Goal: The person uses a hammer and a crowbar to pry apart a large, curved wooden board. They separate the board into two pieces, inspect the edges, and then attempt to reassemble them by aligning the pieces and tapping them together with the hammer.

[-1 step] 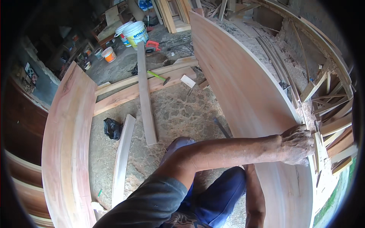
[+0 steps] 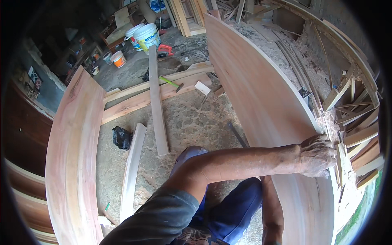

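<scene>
My left arm crosses the view to the right, where my left hand (image 2: 317,155) is closed over the edge of an upright, pale reddish plywood panel (image 2: 257,94). My right forearm (image 2: 271,208) shows beside that panel, below the left one; my right hand is hidden. A dark flat metal bar (image 2: 237,134) lies on the floor beside the panel. My legs in blue trousers (image 2: 234,208) are bent under me. A second long panel (image 2: 73,155) stands at my left, with a narrow pale board (image 2: 132,167) and a black plastic bag (image 2: 121,138) to its right.
Planks (image 2: 159,114) lie crossed ahead, with a green-handled hammer (image 2: 171,83). Behind them are white buckets (image 2: 145,38), an orange tub (image 2: 118,59) and a red tool (image 2: 165,50). Wood offcuts (image 2: 361,134) pile along the right wall; framed timber (image 2: 185,18) stands at the back.
</scene>
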### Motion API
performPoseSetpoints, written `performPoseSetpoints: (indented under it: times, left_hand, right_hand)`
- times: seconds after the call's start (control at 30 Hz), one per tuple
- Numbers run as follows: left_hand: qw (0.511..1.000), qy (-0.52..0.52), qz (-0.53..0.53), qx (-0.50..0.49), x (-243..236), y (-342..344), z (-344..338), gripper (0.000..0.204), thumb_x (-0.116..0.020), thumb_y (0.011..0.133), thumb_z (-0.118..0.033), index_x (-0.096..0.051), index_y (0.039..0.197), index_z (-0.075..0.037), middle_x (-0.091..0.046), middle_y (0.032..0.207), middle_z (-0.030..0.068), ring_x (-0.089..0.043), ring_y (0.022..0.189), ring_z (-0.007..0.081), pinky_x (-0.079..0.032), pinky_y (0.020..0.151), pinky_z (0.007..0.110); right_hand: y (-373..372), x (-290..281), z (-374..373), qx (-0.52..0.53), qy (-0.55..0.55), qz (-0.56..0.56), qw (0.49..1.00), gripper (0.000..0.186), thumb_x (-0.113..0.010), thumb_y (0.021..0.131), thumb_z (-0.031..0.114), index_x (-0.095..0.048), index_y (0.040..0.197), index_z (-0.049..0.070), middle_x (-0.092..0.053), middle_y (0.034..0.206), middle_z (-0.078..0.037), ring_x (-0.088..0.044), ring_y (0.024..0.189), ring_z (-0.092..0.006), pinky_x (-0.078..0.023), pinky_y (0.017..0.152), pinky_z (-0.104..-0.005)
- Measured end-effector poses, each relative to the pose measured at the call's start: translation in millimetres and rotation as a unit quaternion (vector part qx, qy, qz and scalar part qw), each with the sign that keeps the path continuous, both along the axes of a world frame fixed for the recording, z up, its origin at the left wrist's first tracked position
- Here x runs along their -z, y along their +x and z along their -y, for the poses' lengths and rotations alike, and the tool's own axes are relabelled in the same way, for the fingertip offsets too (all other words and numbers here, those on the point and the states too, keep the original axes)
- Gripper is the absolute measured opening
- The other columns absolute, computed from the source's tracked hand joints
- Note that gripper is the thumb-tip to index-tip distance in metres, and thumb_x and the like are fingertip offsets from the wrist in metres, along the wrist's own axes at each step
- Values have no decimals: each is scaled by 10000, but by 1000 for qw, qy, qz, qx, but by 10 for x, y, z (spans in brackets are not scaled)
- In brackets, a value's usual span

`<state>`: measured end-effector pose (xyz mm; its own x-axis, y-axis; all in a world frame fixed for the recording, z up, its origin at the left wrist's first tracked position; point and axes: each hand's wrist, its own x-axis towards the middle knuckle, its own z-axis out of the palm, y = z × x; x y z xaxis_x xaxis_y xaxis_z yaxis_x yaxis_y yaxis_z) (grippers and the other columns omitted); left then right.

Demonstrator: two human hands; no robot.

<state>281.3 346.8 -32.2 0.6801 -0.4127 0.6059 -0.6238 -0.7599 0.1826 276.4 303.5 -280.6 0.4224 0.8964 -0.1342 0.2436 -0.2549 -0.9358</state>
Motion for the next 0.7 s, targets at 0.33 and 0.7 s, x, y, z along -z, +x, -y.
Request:
performPoseSetpoints:
  times: [0.33, 0.7]
  left_hand:
    - [997, 20, -65, 22, -163, -37, -687, 518, -693, 823, -481, -673, 1171, -99, -644, 1134, 129, -548, 1168, 296, -403, 983, 477]
    - [878, -101, -90, -458, 1917, -1684, -4457, 384, -606, 940, -344, -622, 1201, -63, -607, 1247, 111, -557, 1156, 270, -392, 1017, 429]
  right_hand:
    - [-299, 31, -1257, 60, 97, -174, 978, 375, -583, 971, 326, -583, 1231, 55, -643, 1112, -96, -607, 1013, -168, -497, 813, -319]
    - [-501, -19, -2801, 31, -1, 354, 935, 315, -580, 858, 90, -552, 1171, 106, -625, 919, -190, -670, 731, -408, -553, 683, -515]
